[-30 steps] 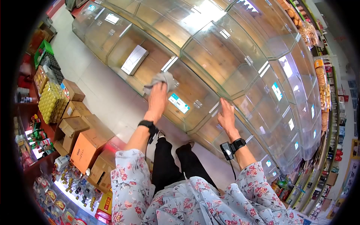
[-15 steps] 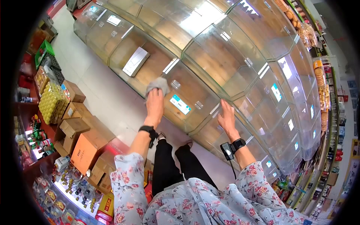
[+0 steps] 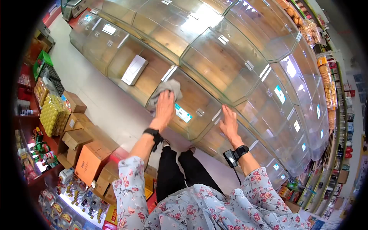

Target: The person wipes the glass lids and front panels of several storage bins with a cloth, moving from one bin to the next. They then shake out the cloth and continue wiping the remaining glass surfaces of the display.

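Observation:
My left hand (image 3: 164, 107) presses a grey cloth (image 3: 167, 89) flat against the clear lid of a lower display bin (image 3: 199, 101), beside a blue-and-white label (image 3: 183, 112). My right hand (image 3: 229, 123) rests flat with fingers spread on the rim of the neighbouring clear bin (image 3: 218, 132), holding nothing. Both wrists wear black bands; a small black device (image 3: 231, 158) hangs at the right wrist.
Tiered clear bins (image 3: 230, 57) with wooden bottoms fill the front and right. A white flat box (image 3: 134, 69) lies inside one bin. Cardboard boxes (image 3: 90, 153) and yellow packaged goods (image 3: 51, 107) stand at the left on the tiled floor (image 3: 103, 103). Snack shelves (image 3: 329, 84) line the right.
My left hand has slid the cloth left and then back right across the bin lid. My right hand has stayed on the bin rim.

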